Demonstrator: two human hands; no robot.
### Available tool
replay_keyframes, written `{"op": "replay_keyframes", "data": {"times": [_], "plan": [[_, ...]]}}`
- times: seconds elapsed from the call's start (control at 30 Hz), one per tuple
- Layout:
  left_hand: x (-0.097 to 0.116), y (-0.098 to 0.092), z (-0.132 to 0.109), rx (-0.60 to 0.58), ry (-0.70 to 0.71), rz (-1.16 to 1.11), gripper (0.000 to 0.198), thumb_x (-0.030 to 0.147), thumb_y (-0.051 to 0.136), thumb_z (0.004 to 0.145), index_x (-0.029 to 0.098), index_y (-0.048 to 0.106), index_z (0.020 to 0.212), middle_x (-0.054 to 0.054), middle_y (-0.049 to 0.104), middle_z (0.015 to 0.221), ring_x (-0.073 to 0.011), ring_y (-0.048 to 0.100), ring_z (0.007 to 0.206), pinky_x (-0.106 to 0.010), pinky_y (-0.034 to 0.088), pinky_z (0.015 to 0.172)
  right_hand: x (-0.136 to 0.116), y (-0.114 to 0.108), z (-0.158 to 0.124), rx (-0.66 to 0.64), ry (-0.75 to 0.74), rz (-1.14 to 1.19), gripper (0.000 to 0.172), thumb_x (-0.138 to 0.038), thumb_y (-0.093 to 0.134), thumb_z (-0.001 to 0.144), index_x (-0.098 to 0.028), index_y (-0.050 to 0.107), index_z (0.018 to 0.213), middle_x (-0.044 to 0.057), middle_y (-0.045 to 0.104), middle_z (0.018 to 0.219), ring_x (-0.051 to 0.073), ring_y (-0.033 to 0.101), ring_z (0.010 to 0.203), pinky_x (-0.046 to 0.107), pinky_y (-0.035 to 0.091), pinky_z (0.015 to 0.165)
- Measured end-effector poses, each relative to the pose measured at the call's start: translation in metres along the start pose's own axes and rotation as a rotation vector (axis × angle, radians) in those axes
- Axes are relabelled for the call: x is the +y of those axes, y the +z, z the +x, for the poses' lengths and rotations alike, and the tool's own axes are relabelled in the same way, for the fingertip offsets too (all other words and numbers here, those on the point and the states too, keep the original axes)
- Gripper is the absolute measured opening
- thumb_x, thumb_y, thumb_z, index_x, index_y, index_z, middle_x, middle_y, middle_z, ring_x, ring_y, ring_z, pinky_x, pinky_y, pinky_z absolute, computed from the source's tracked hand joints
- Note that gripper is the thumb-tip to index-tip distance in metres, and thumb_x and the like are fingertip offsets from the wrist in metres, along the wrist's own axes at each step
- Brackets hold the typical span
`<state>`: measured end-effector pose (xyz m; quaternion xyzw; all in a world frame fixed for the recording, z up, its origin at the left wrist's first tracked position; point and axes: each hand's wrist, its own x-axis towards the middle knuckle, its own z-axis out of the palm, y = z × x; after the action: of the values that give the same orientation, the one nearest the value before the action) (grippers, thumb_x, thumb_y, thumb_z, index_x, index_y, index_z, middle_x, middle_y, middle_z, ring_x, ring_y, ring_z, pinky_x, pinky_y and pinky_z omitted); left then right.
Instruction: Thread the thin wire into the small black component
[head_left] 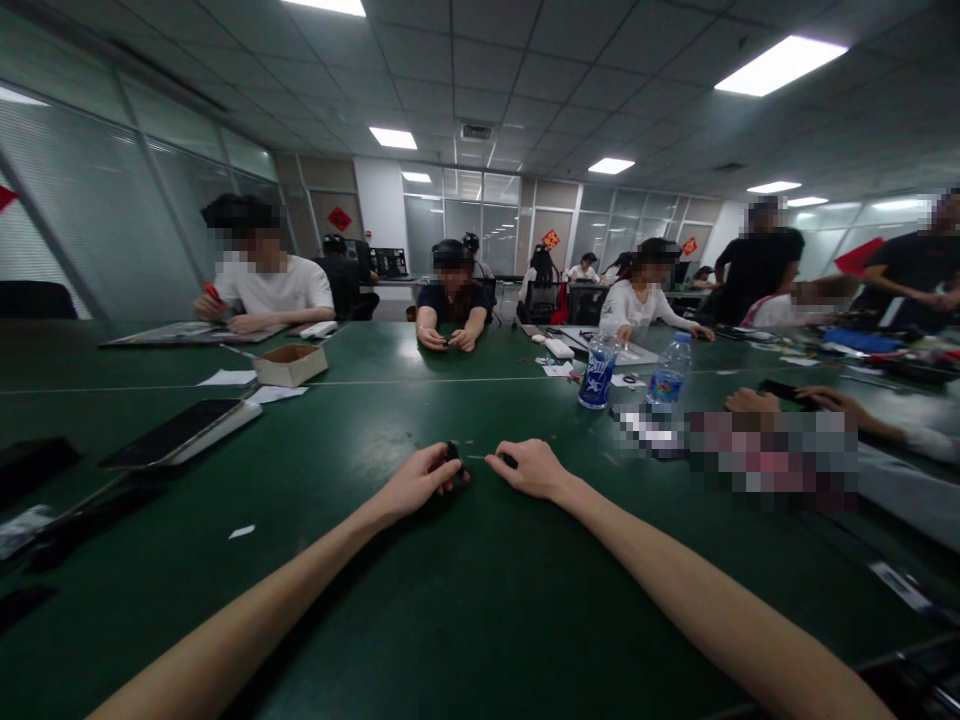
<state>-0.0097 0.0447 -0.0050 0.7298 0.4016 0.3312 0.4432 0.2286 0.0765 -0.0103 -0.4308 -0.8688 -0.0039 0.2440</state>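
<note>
My left hand (421,480) is closed round a small black object (453,452), with its thumb pressed against it. What kind of object it is I cannot tell. Just to the right, my right hand (531,468) is closed in a pinch, and a bit of something dark (509,460) shows between its fingers. A thin pale line (477,457) runs from the right fingertips toward the left hand; it is too fine to name. Both hands are apart from each other, at or just above the green table (465,600).
A blue-labelled bottle (597,375) and a clear bottle (669,372) stand to the right. On the left are a small open cardboard box (291,366), a dark-screened tablet (176,432) and a paper scrap (241,532). People sit around the table, one directly opposite.
</note>
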Motion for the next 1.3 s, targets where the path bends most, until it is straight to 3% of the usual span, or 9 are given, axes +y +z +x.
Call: {"op": "replay_keyframes", "data": {"times": [0.13,0.4,1.07,1.3], "plan": [[-0.0018,-0.0011,0.0003,0.065,-0.018,-0.045,0.037,0.048,0.045,0.085,0.015,0.054,0.1,-0.007,0.065,0.092,-0.0115,0.054,0.063,-0.025,0.044,0.058,-0.0045,-0.0022,-0.0022,-0.03,-0.055,0.002,0.041,-0.051,0.039,0.092,-0.021,0.067,0.091,0.003,0.066,0.071,0.013,0.058,0.063,0.023,0.034,0.061],[0.003,-0.0008,-0.0023,0.073,-0.029,-0.075,0.037,0.048,0.046,0.085,0.015,0.055,0.099,-0.005,0.063,0.086,-0.0114,0.054,0.063,-0.026,0.043,0.058,-0.0041,-0.0046,-0.0024,-0.064,-0.126,-0.013,0.041,-0.051,0.04,0.091,-0.02,0.067,0.09,0.003,0.067,0.075,0.014,0.059,0.067,0.023,0.035,0.064],[-0.0037,-0.0009,-0.0003,0.053,-0.006,-0.086,0.038,0.047,0.046,0.085,0.015,0.051,0.103,-0.008,0.065,0.093,-0.0115,0.053,0.064,-0.026,0.043,0.057,-0.0083,-0.0056,-0.0021,-0.042,-0.046,-0.035,0.043,-0.052,0.039,0.092,-0.02,0.067,0.091,0.004,0.067,0.074,0.014,0.06,0.066,0.022,0.037,0.062],[-0.0005,-0.0012,-0.002,0.053,-0.024,-0.087,0.038,0.048,0.046,0.084,0.015,0.052,0.103,-0.008,0.064,0.093,-0.0121,0.054,0.065,-0.027,0.044,0.059,-0.0073,-0.007,-0.0023,-0.061,-0.126,-0.018,0.04,-0.05,0.041,0.091,-0.02,0.067,0.09,0.003,0.067,0.074,0.013,0.06,0.066,0.023,0.037,0.064]]}}
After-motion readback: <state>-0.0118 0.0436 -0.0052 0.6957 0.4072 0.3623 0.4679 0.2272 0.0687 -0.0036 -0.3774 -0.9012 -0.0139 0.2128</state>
